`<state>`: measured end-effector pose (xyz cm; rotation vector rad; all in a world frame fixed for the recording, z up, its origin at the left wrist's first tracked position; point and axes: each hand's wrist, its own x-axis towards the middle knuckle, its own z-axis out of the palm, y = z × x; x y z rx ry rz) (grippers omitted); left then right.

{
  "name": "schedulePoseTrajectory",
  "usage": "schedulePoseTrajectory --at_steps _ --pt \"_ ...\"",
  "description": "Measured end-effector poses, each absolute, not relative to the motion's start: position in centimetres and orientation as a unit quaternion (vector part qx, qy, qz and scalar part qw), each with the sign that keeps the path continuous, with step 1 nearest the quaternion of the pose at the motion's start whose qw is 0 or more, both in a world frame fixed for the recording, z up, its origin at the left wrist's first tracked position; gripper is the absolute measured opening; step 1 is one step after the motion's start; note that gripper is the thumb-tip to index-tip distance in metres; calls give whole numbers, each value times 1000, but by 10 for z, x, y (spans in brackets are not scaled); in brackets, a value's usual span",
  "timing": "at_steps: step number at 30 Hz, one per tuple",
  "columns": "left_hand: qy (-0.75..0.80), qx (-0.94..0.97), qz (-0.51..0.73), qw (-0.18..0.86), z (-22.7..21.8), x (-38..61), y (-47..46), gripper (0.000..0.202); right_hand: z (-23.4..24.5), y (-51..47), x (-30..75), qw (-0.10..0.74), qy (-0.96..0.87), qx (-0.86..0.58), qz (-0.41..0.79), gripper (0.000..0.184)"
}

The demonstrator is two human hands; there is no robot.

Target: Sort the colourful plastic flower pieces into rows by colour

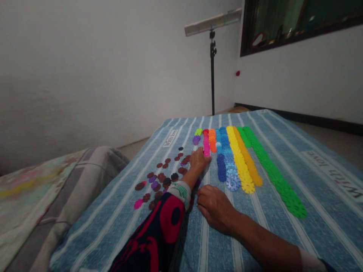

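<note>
My left hand (pixel 199 161) reaches over the striped cloth, its fingers bent and closed at the near end of a row of pink snowflake discs (pixel 207 145). The fingertips press on the last pink disc there. Nearer to me, my right hand (pixel 214 206) rests on the cloth with its fingers curled in; whatever may be under them is hidden. Left of my left hand, loose brown discs (pixel 161 176), black discs (pixel 174 176) and purple discs (pixel 154 185) lie scattered. A short orange row (pixel 212 140) runs just right of the pink one.
Overlapping rows of blue discs (pixel 232 181), yellow discs (pixel 246 181) and green discs (pixel 283 189) stretch along the cloth-covered table (pixel 320 223). A purple disc (pixel 196 140) lies near the far edge. Behind the table stands a lamp on a black pole (pixel 212 75). Folded bedding (pixel 85 177) is at left.
</note>
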<state>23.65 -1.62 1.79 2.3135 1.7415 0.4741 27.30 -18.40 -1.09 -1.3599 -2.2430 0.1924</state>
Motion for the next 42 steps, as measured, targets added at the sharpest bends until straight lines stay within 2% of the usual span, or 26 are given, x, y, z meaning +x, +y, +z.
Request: schedulePoseTrajectory --at_steps 12,23,32,42 --pt "572 790 185 119 21 224 -10 57 -14 -183 274 266 -825 -492 81 9" --pt "607 759 209 110 48 112 -7 30 -16 -185 276 279 -824 -485 89 11" --pt "665 713 202 88 51 -20 -32 27 -22 -186 278 302 -824 -472 92 13" --pt "678 719 117 98 54 -43 -54 19 -23 -188 280 301 -823 -470 101 14"
